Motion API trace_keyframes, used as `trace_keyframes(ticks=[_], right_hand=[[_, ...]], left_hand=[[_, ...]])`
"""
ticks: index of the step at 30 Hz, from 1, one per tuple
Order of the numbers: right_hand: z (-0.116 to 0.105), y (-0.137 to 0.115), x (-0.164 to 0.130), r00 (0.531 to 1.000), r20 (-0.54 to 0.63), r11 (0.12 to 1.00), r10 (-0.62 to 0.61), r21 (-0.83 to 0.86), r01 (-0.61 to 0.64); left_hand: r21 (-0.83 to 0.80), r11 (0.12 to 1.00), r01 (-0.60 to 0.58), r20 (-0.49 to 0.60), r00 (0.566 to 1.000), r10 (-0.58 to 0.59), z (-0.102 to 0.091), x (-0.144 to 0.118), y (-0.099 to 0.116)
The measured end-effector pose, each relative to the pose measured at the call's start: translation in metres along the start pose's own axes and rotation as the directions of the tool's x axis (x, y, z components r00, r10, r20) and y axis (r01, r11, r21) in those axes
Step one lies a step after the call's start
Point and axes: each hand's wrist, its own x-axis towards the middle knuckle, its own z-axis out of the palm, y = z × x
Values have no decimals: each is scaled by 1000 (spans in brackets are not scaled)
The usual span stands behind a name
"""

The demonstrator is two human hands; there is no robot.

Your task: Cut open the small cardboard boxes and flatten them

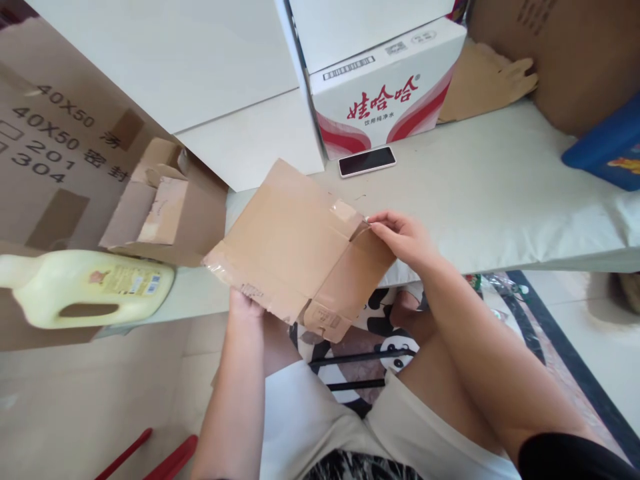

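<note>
Held cardboard (285, 233) brown; red-lettered box (380, 100) white, red swirls; jug (95, 287) pale yellow; phone screen (367, 162) black.

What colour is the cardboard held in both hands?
The cardboard is light brown, best seen in the head view.

Brown cardboard piece (283, 233), pretty plain, looks mostly flattened. One big panel, then crease, then smaller panel on right, small printed flap at near end. Shiny clear tape along left edge, another taped patch near right corner. Near edge kinda ragged. Held cornerwise over worktop (480, 187) front edge, left hand (245, 305) underneath, right hand (406, 241) pinching right corner.
</note>
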Motion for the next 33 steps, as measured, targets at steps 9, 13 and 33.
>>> trace_keyframes(ticks=[9, 13, 33], right_hand=[[2, 6, 4, 977, 135, 912, 163, 358, -201], [6, 8, 4, 981, 125, 899, 149, 395, -187], [-51, -23, -32, 900, -414, 926, 139, 375, 29]], left_hand=[[179, 972, -152, 147, 981, 126, -2, 5, -11], [108, 979, -170, 202, 968, 146, 12, -5, -8], [763, 304, -570, 509, 820, 261, 21, 12, -63]])
